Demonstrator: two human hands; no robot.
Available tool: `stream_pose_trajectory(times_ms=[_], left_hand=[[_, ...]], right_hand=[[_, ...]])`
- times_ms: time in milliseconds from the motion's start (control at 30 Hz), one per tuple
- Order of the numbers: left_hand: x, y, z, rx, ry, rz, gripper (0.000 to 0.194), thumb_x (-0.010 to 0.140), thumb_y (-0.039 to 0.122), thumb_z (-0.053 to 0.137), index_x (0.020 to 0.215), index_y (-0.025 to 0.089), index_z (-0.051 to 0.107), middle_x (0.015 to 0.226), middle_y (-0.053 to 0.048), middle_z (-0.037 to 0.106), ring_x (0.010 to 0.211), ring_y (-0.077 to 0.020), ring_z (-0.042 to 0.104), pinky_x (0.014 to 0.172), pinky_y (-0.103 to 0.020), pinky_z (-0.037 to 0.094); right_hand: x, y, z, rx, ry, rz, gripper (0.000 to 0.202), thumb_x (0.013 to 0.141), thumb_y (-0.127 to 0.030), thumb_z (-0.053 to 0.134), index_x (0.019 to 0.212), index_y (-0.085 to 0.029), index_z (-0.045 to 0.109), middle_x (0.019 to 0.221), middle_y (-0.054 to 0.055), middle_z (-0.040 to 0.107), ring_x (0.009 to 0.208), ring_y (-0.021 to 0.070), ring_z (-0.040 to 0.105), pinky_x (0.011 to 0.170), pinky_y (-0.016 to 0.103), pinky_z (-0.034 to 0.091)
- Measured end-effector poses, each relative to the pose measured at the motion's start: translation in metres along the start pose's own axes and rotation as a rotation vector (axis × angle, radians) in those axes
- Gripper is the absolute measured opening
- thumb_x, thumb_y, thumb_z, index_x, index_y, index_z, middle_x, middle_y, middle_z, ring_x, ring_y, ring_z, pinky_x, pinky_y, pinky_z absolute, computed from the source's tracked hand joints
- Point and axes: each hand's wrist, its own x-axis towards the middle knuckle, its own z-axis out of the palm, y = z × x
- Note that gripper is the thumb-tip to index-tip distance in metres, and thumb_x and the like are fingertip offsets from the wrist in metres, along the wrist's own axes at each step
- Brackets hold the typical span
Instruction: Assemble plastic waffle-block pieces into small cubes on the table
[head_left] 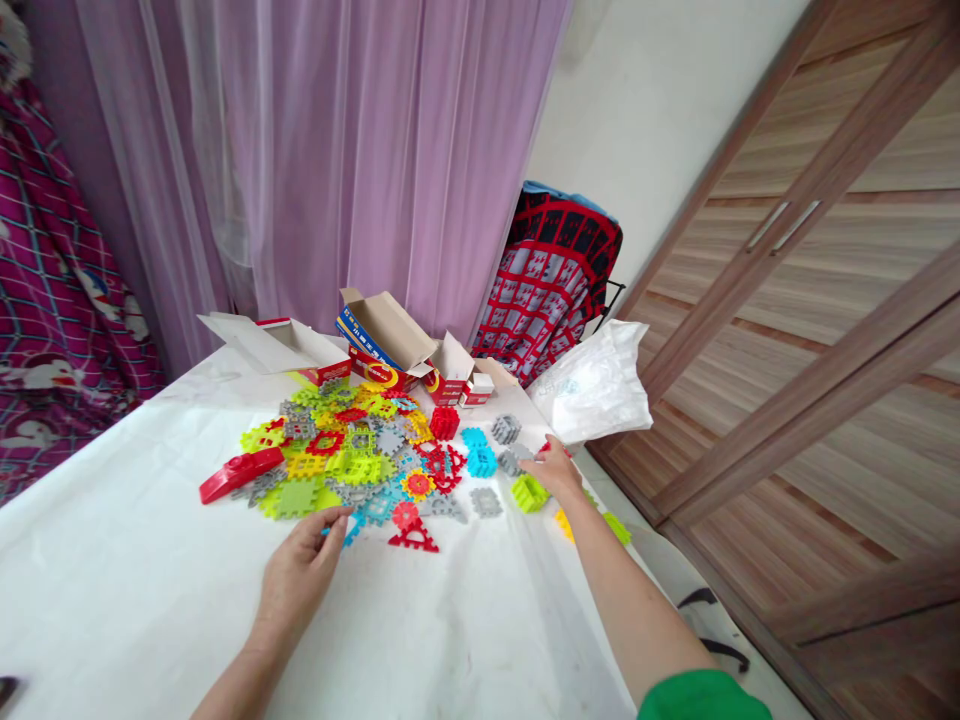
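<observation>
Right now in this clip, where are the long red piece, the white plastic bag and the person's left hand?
Long red piece (241, 474): head view, middle of its body.
White plastic bag (600, 388): head view, middle of its crumpled side.
Left hand (301, 560): head view, back of the hand.

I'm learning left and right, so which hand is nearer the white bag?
The right hand, just on the near side of the white bag; the left hand is farther off, at the near edge of the colourful pile.
</observation>
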Motion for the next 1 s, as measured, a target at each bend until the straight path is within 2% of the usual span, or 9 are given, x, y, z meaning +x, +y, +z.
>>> stream_pose_trajectory(times_ms=[100,333,500,600,733,1000], left_hand=[[0.000,0.002,-0.001,0.004,-0.009,-0.008,0.042,0.076,0.059,0.047,0.086,0.025,0.070,0.062,0.001,0.068,0.055,-0.0176,0.062,0.047,-0.024,0.046],[-0.001,0.001,-0.001,-0.005,-0.007,-0.003,0.041,0.075,0.059,0.049,0.087,0.026,0.070,0.064,0.001,0.069,0.056,-0.0168,0.062,0.048,-0.023,0.047],[-0.001,0.002,-0.001,0.000,-0.013,-0.009,0.043,0.075,0.060,0.048,0.088,0.025,0.071,0.060,0.002,0.066,0.055,-0.0171,0.061,0.048,-0.023,0.046],[-0.001,0.004,-0.001,-0.004,-0.019,-0.015,0.044,0.076,0.060,0.048,0.087,0.025,0.070,0.060,0.001,0.066,0.055,-0.0174,0.061,0.048,-0.023,0.046],[-0.001,0.005,-0.002,-0.014,-0.034,-0.008,0.043,0.076,0.059,0.048,0.087,0.025,0.070,0.059,0.001,0.065,0.055,-0.0169,0.061,0.047,-0.023,0.046],[0.000,0.000,-0.001,0.021,-0.016,0.020,0.041,0.077,0.058,0.048,0.087,0.026,0.071,0.061,0.001,0.067,0.057,-0.0171,0.063,0.050,-0.023,0.047]], right_hand=[[-0.001,-0.005,0.005,0.073,-0.044,0.076,0.086,0.068,-0.044,0.067,0.143,-0.021,0.031,0.113,0.008,0.067,0.113,0.0287,0.057,0.096,0.045,0.041],[0.002,-0.005,0.008,0.070,-0.051,0.096,0.086,0.067,-0.043,0.067,0.142,-0.023,0.031,0.115,0.007,0.066,0.114,0.0303,0.057,0.096,0.049,0.040],[0.001,-0.004,0.010,0.058,-0.064,0.075,0.085,0.067,-0.044,0.068,0.142,-0.022,0.033,0.117,0.008,0.065,0.114,0.0298,0.057,0.097,0.049,0.040],[0.002,-0.003,0.008,0.042,-0.077,0.056,0.077,0.069,-0.045,0.066,0.138,-0.021,0.041,0.119,0.009,0.064,0.116,0.0282,0.056,0.098,0.047,0.041],[0.005,-0.004,0.005,-0.011,-0.109,0.028,0.067,0.073,-0.042,0.063,0.134,-0.023,0.046,0.121,0.008,0.064,0.115,0.0258,0.057,0.096,0.043,0.043],[0.001,-0.017,0.000,-0.219,-0.141,-0.006,0.073,0.070,-0.045,0.064,0.137,-0.025,0.045,0.129,0.010,0.059,0.122,0.0306,0.050,0.097,0.045,0.039]])
